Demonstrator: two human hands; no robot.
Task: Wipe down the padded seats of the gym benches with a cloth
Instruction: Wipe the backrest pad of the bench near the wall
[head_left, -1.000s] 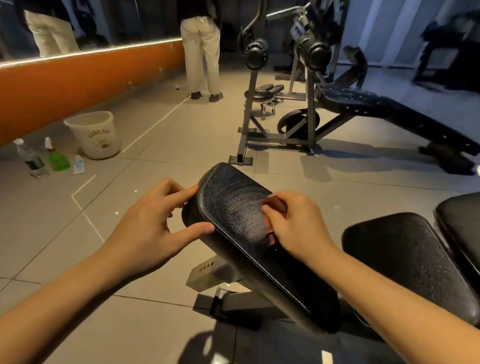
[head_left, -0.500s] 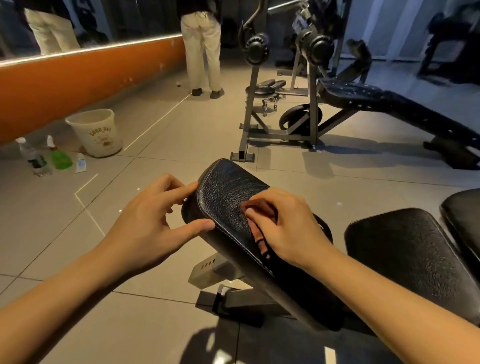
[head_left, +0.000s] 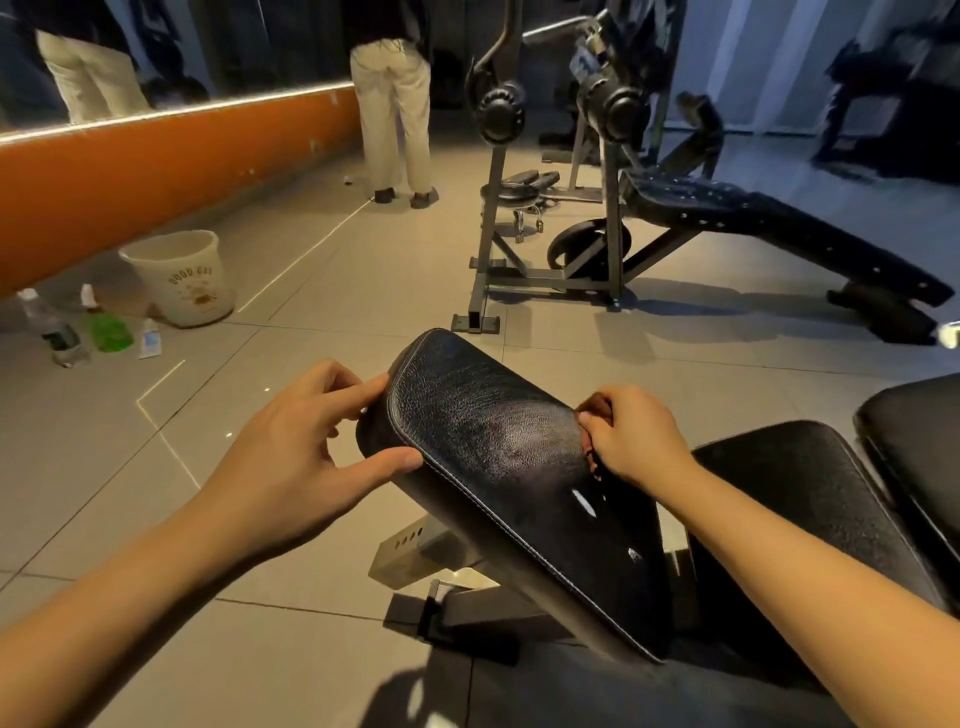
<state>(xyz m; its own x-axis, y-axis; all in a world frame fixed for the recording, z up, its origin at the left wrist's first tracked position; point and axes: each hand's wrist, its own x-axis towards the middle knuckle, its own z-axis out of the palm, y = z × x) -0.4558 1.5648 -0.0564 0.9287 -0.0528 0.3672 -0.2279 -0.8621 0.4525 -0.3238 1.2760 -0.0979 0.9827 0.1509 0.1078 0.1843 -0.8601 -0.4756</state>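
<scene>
bucket (head_left: 176, 275) left of pad (head_left: 498, 467); bench (head_left: 769, 223) behind.

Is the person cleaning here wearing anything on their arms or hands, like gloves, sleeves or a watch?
Nothing that shows. The left hand and right hand are bare, with no gloves and no ring visible. The left forearm and right forearm are uncovered right to the picture's edge, so no sleeve, watch or bracelet appears. The nails that show look short and unpainted.

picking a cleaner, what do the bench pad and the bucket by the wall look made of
The bench pad looks like black leather or vinyl: pebbled grain, soft sheen, stitched edge seam. The bucket looks like matte cream plastic: thin rim, printed logo.
</scene>
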